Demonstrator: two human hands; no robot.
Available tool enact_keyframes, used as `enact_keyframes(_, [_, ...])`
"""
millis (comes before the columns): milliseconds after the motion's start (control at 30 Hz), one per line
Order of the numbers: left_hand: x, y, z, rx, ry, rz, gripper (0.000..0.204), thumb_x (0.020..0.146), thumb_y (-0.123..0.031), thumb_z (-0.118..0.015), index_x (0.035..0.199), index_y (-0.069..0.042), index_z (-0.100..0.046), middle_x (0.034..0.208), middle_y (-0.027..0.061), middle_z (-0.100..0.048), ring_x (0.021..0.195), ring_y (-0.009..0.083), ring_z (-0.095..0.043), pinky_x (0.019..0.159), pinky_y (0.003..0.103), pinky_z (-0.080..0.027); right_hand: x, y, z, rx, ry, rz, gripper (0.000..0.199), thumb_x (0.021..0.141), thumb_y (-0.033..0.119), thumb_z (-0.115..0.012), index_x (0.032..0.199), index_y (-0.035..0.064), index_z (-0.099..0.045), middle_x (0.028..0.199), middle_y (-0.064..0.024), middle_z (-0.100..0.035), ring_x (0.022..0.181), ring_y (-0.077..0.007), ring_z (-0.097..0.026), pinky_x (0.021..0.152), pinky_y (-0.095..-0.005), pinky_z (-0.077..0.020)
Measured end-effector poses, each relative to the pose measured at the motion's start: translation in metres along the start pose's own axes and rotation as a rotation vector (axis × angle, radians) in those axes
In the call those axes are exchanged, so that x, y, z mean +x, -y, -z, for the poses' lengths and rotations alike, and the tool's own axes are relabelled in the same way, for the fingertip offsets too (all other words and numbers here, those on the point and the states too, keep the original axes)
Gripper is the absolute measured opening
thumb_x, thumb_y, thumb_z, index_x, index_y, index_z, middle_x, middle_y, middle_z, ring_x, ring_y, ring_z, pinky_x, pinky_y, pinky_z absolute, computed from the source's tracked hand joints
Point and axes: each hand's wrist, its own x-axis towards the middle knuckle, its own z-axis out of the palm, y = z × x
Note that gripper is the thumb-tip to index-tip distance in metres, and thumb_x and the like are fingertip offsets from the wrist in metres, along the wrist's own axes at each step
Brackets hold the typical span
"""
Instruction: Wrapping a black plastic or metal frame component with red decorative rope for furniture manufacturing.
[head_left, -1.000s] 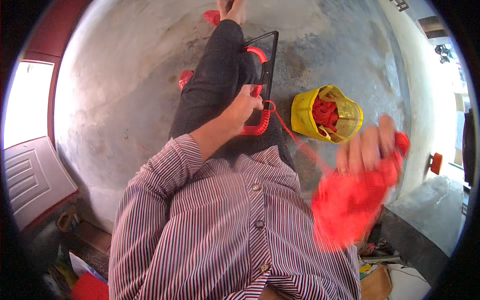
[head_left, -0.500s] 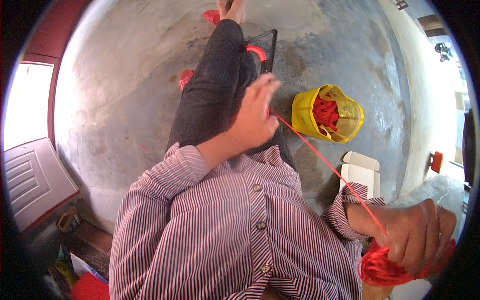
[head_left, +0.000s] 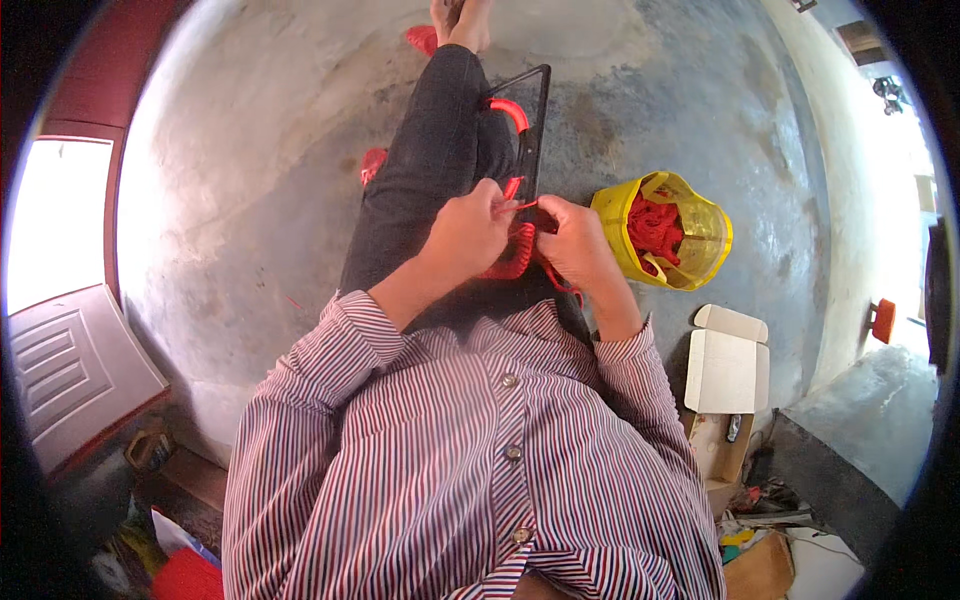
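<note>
A black frame (head_left: 535, 120) wound with red cord (head_left: 508, 262) rests on my dark-trousered leg. My left hand (head_left: 470, 232) pinches the red cord at the frame's lower part. My right hand (head_left: 578, 240) sits beside it, fingers closed on the same red cord, which trails down past my wrist. Both hands nearly touch over my lap. A yellow bucket (head_left: 700, 262) holding more red cord stands on the floor just right of my right hand.
Grey concrete floor (head_left: 250, 180) spreads to the left. An open cardboard box (head_left: 725, 372) lies at the right by my elbow, with clutter below it. A panelled door (head_left: 70, 365) lies at the far left. My bare foot (head_left: 460, 20) is at the top.
My right hand, which had pulled a length of red cord far out to the lower right, has come back to the frame beside my left hand.
</note>
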Motion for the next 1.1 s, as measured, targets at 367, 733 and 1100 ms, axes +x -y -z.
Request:
enact_keyframes(367, [0.009,-0.043,0.032,-1.068,0.231,0.313,0.016,0.082,-0.018,-0.053,0.077,-0.005,-0.058,0.067,0.0008,-0.050,0.053,0.0080,-0.043,0.044,0.020,-0.030,-0.010,0.039,0.055,0.618,-0.287,-0.079,0.024,0.086,0.017,-0.064,0.106,0.0035,-0.062,0.103,-0.0087,-0.064,0.092,-0.0176,-0.062,0.084,-0.0356,-0.0491])
enact_keyframes(733, [0.021,0.000,-0.038,-0.776,0.016,0.409,0.053,0.069,-0.008,-0.062,0.119,0.003,-0.048,0.105,0.0148,-0.053,0.098,0.0240,-0.053,0.086,0.034,-0.043,-0.129,0.073,0.184,1.050,-0.047,0.365,0.032,0.094,0.021,-0.050,0.117,0.0040,-0.036,0.058,-0.0017,-0.044,0.045,-0.0115,-0.041,0.040,-0.0270,-0.0343])
enact_keyframes(1100, [-0.033,-0.054,0.018,-0.185,0.090,-0.531,0.039,0.071,-0.014,-0.071,0.107,-0.003,-0.060,0.107,0.0122,-0.057,0.107,0.0270,-0.052,0.096,0.037,-0.040,-0.104,0.001,0.062,1.100,-0.424,-0.486,0.032,0.089,0.027,-0.059,0.110,0.0028,-0.058,0.107,-0.0090,-0.062,0.092,-0.0160,-0.059,0.080,-0.0319,-0.0493])
